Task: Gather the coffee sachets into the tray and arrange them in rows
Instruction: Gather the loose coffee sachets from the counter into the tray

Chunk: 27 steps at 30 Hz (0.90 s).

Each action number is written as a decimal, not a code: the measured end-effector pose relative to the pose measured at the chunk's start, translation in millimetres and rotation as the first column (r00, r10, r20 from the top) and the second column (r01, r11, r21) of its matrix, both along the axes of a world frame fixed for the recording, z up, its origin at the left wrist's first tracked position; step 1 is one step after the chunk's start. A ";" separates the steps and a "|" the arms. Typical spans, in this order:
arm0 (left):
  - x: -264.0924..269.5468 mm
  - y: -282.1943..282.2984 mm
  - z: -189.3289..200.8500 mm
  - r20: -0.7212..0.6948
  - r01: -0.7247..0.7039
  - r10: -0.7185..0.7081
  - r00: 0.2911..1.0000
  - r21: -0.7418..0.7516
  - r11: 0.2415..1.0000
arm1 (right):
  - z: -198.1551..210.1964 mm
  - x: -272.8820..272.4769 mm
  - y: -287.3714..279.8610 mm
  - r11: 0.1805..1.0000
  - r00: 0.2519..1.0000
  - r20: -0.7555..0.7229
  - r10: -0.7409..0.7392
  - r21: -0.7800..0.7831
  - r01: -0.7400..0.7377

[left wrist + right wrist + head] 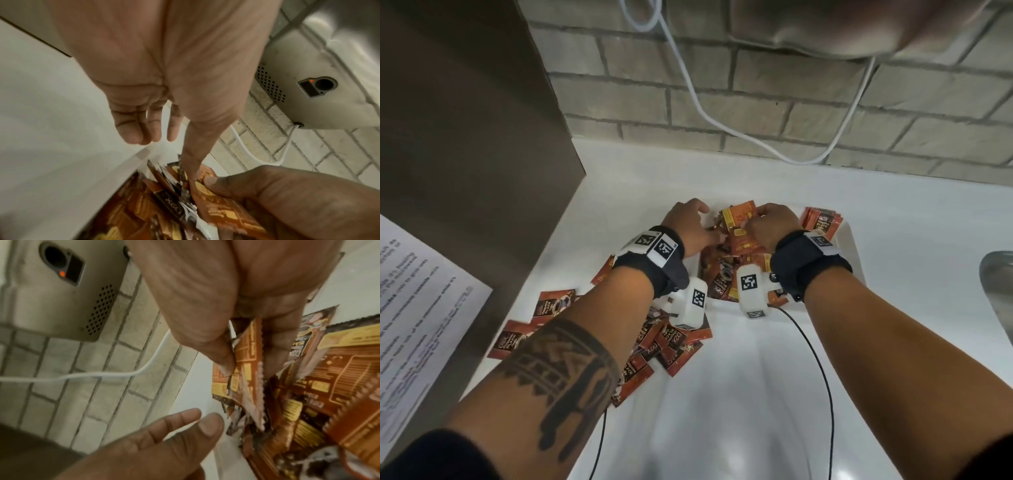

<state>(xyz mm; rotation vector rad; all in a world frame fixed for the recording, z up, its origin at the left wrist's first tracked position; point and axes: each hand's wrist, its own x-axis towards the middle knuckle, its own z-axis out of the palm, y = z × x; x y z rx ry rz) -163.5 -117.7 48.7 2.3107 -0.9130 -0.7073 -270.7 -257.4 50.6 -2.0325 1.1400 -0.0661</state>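
Observation:
Over the white tray (854, 251) my two hands work in a heap of red-orange coffee sachets (726, 274). My right hand (770, 226) pinches a small upright bundle of sachets (249, 344) between thumb (223, 360) and fingers (276, 345). My left hand (688, 222) is beside it with its fingers (144, 129) loose and apart from the packets, and only its thumb (195, 154) touches the bundle's edge. A neat stack of sachets (822, 221) stands in the tray's far right corner. Several loose sachets (674, 342) lie on the white counter, left of the tray and under my left forearm.
A brown cabinet side (465, 120) and a printed sheet (414, 308) close off the left. A brick wall (756, 85) with a white cable (722, 120) runs behind, and a steel appliance (859, 27) hangs above. A metal rim (996, 277) shows at the right edge.

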 end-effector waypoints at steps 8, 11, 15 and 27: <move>12.6 30.9 1.3 -0.003 0.017 -0.017 1.000 -0.013 1.000 | -1.9 12.5 9.7 1.000 0.998 -0.062 -0.006 0.030 0.008; 20.5 50.0 -0.4 -0.003 -0.034 0.034 0.999 -0.021 0.999 | -1.9 11.4 10.2 1.000 0.999 -0.041 -0.021 0.020 0.022; 30.7 80.2 -4.6 -0.041 -0.119 0.117 0.992 -0.042 0.992 | 3.0 10.9 10.5 0.987 0.982 -0.189 0.021 -0.152 -0.051; 66.2 163.4 -15.6 0.065 -0.277 0.270 0.961 0.215 0.936 | 2.5 5.9 9.0 0.951 0.920 -0.368 0.134 -0.212 -0.224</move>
